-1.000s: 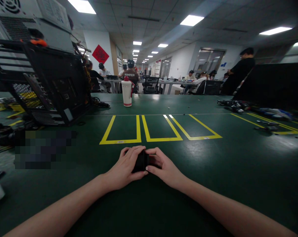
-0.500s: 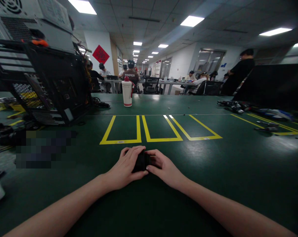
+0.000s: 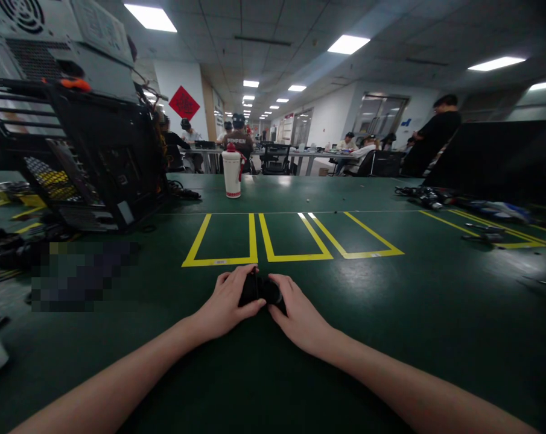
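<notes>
Just in front of the yellow tape frames (image 3: 221, 262), both hands meet over the green table (image 3: 273, 374). My left hand (image 3: 230, 299) is closed round a black object (image 3: 250, 290), its fingers over the top and its thumb along the near side. My right hand (image 3: 295, 310) grips a dark, rounded piece (image 3: 271, 292) between fingers and thumb. The two dark pieces lie side by side, close together; whether they are joined I cannot tell. Fingers hide much of both.
A black computer case (image 3: 105, 163) with cables stands at the left. Behind the tape is a white bottle (image 3: 232, 172) with a red lid. Cables and metal parts (image 3: 435, 198) lie at the right, near a dark panel (image 3: 503, 160). People sit and stand farther back.
My left hand has shifted slightly left with the black object. The piece in my right hand now shows a rounded outline, and a small gap has appeared between the two.
</notes>
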Action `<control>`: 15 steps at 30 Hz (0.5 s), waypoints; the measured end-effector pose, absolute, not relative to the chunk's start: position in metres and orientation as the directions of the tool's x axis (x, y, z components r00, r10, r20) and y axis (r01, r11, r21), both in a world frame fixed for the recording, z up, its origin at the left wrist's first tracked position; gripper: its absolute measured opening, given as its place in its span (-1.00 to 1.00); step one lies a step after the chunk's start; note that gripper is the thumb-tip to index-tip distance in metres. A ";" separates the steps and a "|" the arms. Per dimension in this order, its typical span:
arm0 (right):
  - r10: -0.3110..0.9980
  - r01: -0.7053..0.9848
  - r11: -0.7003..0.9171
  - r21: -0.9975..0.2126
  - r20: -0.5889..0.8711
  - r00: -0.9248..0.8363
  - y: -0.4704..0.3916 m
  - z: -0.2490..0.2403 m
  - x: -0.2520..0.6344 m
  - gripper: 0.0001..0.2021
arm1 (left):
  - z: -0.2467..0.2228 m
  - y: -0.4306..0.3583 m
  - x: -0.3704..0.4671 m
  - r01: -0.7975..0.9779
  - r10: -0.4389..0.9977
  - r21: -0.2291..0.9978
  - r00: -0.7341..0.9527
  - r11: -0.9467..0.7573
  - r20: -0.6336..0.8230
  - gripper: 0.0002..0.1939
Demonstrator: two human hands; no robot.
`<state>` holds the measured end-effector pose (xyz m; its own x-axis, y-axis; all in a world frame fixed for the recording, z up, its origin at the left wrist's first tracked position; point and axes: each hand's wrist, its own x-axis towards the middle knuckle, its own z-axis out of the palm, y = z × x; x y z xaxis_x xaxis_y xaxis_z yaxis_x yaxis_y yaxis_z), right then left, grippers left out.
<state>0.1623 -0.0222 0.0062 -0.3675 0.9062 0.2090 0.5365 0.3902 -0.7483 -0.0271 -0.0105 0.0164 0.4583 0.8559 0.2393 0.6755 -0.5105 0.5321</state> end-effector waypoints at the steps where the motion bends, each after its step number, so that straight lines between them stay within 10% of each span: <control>1: 0.912 0.565 0.381 -0.732 0.197 -0.360 -0.022 0.006 0.162 -0.54 | 0.014 -0.008 -0.027 0.676 0.866 0.547 0.444 -0.493 0.232 -0.45; 8: 0.920 0.778 0.389 -0.494 0.166 -0.355 -0.017 0.005 0.159 -0.44 | 0.003 0.007 -0.025 0.680 0.896 0.589 0.385 -0.437 0.221 -0.47; 15: 0.899 0.728 0.433 -0.531 0.195 -0.393 -0.027 0.014 0.163 -0.57 | 0.004 -0.007 -0.032 0.675 0.903 0.605 0.370 -0.423 0.218 -0.44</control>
